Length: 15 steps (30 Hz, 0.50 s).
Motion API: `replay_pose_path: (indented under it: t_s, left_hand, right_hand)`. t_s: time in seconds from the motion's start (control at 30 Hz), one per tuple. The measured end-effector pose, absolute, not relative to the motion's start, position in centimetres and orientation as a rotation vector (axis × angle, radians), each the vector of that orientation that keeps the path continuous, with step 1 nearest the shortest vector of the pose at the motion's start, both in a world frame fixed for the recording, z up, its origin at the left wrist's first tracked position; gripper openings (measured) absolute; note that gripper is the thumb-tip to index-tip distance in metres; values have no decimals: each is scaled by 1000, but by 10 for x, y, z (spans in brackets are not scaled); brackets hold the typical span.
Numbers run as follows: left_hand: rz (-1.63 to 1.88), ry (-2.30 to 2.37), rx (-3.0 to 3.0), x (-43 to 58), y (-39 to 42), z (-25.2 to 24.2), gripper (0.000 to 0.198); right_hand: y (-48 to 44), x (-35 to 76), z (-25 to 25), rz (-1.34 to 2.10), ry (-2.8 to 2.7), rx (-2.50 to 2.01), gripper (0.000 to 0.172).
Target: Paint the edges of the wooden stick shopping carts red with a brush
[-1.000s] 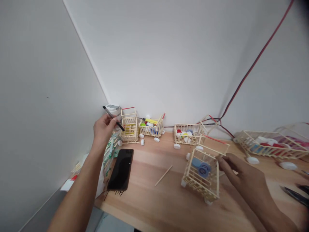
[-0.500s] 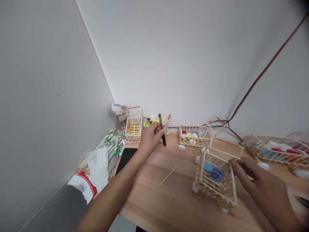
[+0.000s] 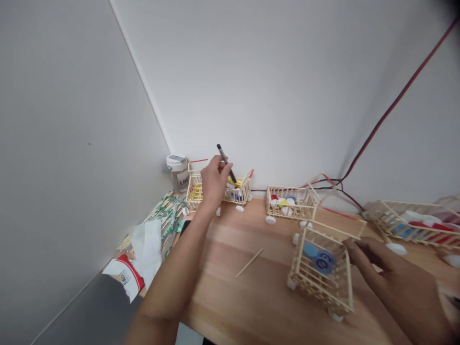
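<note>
My left hand (image 3: 214,179) pinches a black pen (image 3: 226,162), tilted, with its lower end over a small stick cart (image 3: 240,197) at the back. That cart holds bottle caps and something yellow, partly covered by the hand. On the right, my right hand (image 3: 390,275) has its thumb and fingers closed on the rear edge of a nearer stick cart (image 3: 319,282). This cart has white wheels and carries blue bottle caps (image 3: 322,261). A single loose stick (image 3: 249,262) lies on the wooden table (image 3: 230,302) between the hands.
Along the wall stand more stick carts with caps, one at back middle (image 3: 290,203), one at far right (image 3: 417,223). At left are a lidded cup (image 3: 177,170), packs of sticks (image 3: 160,208), a white tissue (image 3: 147,244) and a torn red-white wrapper (image 3: 127,278). Red-black cables (image 3: 391,110) run down the wall.
My left hand has moved up and left with the pen, over the back cart, uncovering more of that cart's front and wheels. My right hand stays on the nearer cart, which has barely shifted.
</note>
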<state>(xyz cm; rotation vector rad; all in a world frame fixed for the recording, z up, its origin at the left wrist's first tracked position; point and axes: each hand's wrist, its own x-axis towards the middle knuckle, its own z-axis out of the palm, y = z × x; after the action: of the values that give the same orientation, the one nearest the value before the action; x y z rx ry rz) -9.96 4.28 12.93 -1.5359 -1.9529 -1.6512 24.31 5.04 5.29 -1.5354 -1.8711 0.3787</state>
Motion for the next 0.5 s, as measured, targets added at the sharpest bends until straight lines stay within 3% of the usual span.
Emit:
replay_pose_path:
  t_s: [0.13, 0.5]
  left_hand:
    - [-1340, -2171, -1519, -128, 60, 124, 13]
    - [-1273, -2314, -1490, -122, 94, 99, 27]
  right_hand:
    - [50, 242, 54, 410, -1866, -1559, 55]
    - [51, 240, 57, 370, -1864, -1600, 58]
